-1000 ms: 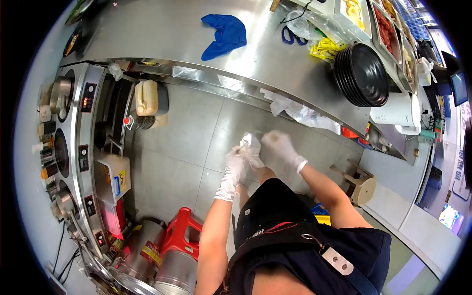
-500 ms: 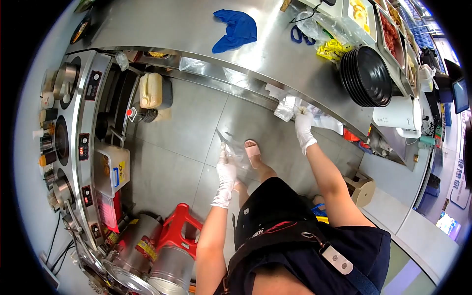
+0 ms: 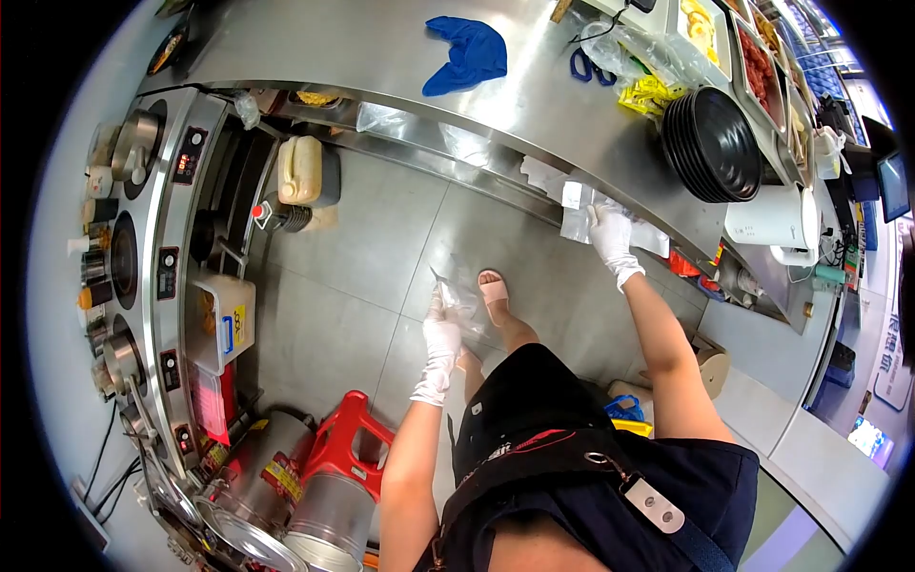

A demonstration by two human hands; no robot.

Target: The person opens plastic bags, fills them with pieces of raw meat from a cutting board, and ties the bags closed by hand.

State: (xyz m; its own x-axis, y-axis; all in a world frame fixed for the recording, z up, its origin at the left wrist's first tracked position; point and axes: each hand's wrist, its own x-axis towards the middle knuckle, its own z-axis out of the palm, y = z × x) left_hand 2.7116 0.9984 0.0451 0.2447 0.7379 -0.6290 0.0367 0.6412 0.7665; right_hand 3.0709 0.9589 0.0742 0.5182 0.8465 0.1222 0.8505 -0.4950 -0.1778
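My left hand, in a white glove, is closed around a clear plastic bag above the floor. The bag hangs limp to the right of the fingers. My right hand, also gloved in white, is at the shelf edge under the steel counter. Its fingers are closed on a clear, shiny plastic packet, which sticks out to the left of them. White paper and more clear plastic lie beside it on the shelf. What the packet contains I cannot make out.
On the steel counter are a blue cloth, scissors, stacked black plates and food trays. Induction cookers line the left. A yellowish jug and red-handled container stand on the floor.
My right hand has moved slightly right and down along the shelf edge, and the plastic packet has shifted with it. My left hand still holds the bag, nearly in place. The view has shifted slightly.
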